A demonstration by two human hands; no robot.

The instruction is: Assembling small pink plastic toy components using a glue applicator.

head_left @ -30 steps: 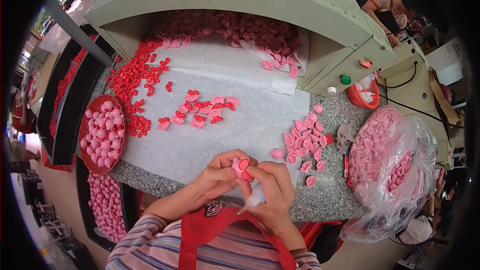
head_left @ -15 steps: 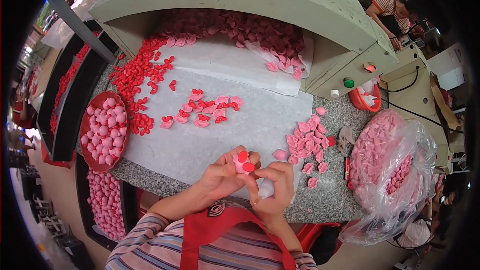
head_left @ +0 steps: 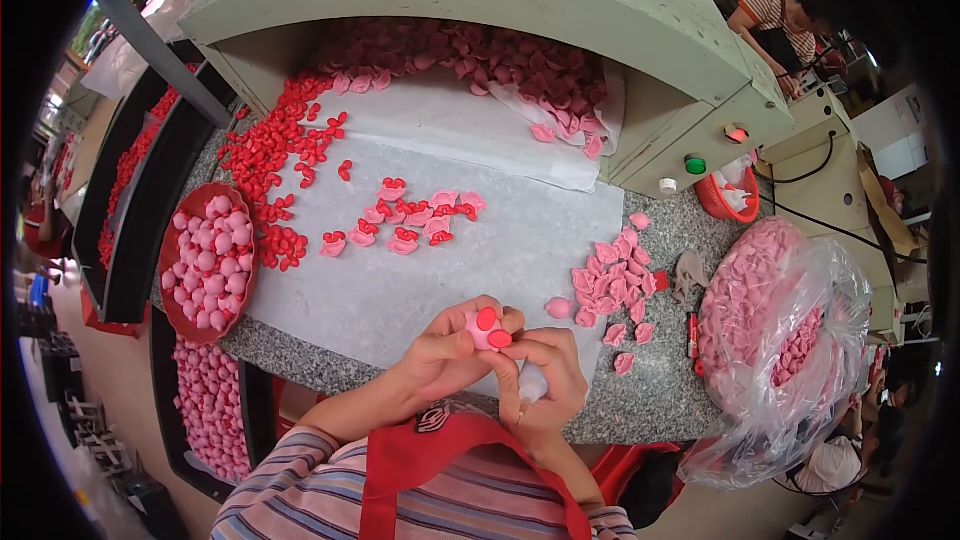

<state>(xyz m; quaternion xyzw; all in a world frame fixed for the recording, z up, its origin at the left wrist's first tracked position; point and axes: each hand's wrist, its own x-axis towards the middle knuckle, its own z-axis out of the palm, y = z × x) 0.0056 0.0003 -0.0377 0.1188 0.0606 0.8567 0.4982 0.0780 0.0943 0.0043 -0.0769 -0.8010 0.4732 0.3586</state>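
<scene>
Near the front of the white sheet point(head_left: 330, 315), my left hand point(head_left: 438, 348) pinches a small pink ball-shaped piece point(head_left: 480, 331) bearing two red ovals. My right hand point(head_left: 560, 372) wraps its fingers round a small whitish squeeze bottle point(head_left: 532, 381). Its thumb and index fingertips touch the pink piece at the lower red oval. Farther off on the sheet lies a group of pink shell-like pieces point(head_left: 403, 242), with small red pieces set against them. To my right is a loose heap of similar pink pieces point(head_left: 607, 278), with a pink ball point(head_left: 558, 308) beside it.
A pale green metal housing point(head_left: 460, 0) spans the back, pink pieces heaped in its opening. Loose red parts point(head_left: 262, 155) and a red bowl point(head_left: 170, 305) of pink balls are at left. At right are a large plastic bag point(head_left: 835, 340) of pink pieces and a red marker point(head_left: 693, 335).
The pink piece has turned a little and moved slightly to the right between my fingers. My right hand and the bottle have shifted slightly.
</scene>
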